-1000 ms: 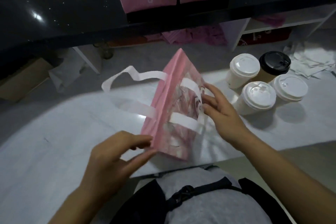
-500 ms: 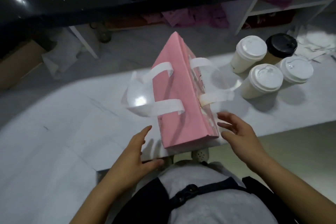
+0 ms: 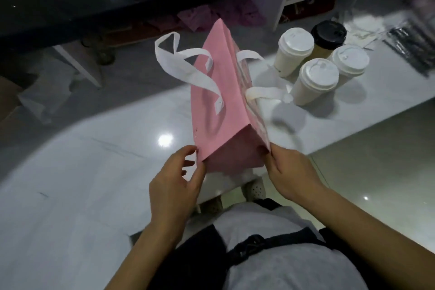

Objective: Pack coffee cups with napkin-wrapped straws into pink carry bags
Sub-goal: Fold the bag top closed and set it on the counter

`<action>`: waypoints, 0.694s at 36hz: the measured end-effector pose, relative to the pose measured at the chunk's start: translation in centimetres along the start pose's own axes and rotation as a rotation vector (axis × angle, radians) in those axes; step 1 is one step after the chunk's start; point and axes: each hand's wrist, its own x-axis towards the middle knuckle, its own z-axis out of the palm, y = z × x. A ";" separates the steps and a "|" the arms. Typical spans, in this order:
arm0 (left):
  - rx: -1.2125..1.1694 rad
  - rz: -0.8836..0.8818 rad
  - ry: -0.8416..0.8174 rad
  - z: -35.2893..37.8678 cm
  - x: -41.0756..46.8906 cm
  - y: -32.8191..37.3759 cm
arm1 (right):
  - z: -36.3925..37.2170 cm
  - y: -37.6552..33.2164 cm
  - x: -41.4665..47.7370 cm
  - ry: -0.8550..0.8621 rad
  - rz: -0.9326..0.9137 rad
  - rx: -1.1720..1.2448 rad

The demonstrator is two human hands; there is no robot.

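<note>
A pink bag (image 3: 219,106) lies on its side on the white tabletop (image 3: 70,183) (white handles flopped both ways). The left hand (image 3: 175,183) and right hand (image 3: 288,172) pinch its near corners. Four cups (image 3: 315,82) stand just beyond.

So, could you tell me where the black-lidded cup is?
In the head view, upper right: the black-lidded cup stands on the white counter, behind three white-lidded cups.
</note>
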 end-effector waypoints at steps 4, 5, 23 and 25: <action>0.004 0.135 0.063 0.0 0.7 0.0 | 0.4 -1.1 0.2 0.042 0.016 -0.146; 0.015 0.153 0.069 0.1 0.8 -0.1 | 0.6 -1.4 0.1 0.057 0.029 -0.195; -0.342 -0.160 0.167 -2.1 1.6 -6.4 | 3.2 -5.1 -1.6 -0.332 -0.181 -0.075; -0.529 -0.309 0.213 -3.0 2.7 -7.1 | 2.7 -4.8 -1.7 -0.460 -0.116 0.041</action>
